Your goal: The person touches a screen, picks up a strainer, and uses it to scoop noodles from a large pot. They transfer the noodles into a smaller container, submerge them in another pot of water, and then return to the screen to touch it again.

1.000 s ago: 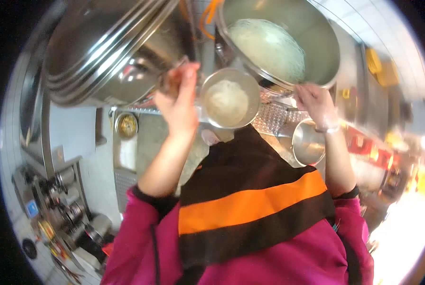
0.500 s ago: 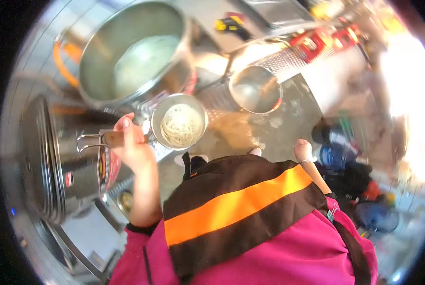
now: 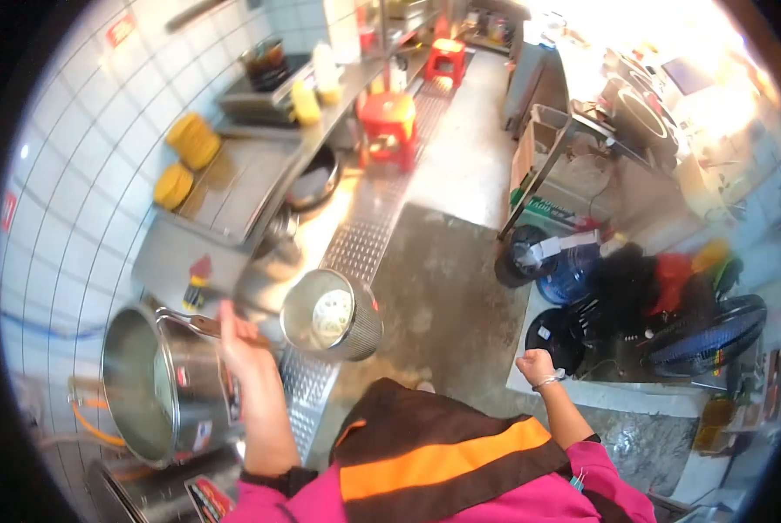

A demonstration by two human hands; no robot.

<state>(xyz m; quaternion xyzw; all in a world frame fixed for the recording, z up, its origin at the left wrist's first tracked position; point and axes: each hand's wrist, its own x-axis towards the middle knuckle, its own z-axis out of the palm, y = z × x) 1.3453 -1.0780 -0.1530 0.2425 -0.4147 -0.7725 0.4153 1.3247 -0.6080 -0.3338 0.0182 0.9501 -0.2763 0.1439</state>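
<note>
My left hand (image 3: 249,347) is closed round the wooden grip of a metal strainer (image 3: 366,333). Pale noodles (image 3: 331,315) lie inside the deep, perforated basket, which hangs over the floor to the right of this hand. Beside the left forearm stands a large steel pot (image 3: 207,383) with cloudy liquid (image 3: 150,383) in it. An orange hose or strap (image 3: 94,424) curves by its far left side. My right hand (image 3: 537,366) is held apart on the right, its fingers curled closed with nothing visible in them.
A metal counter (image 3: 168,253) with a wire-racked tray (image 3: 233,187) runs along the tiled wall. Red stools (image 3: 388,122) stand beyond a floor grate (image 3: 355,248). On the right are a blue water bottle (image 3: 569,275), dark bags and a fan (image 3: 713,336).
The view has swung up towards the walkway and counter. The large pot now appears lower left. The strainer is tilted more, its perforated side showing, still in my left hand.
</note>
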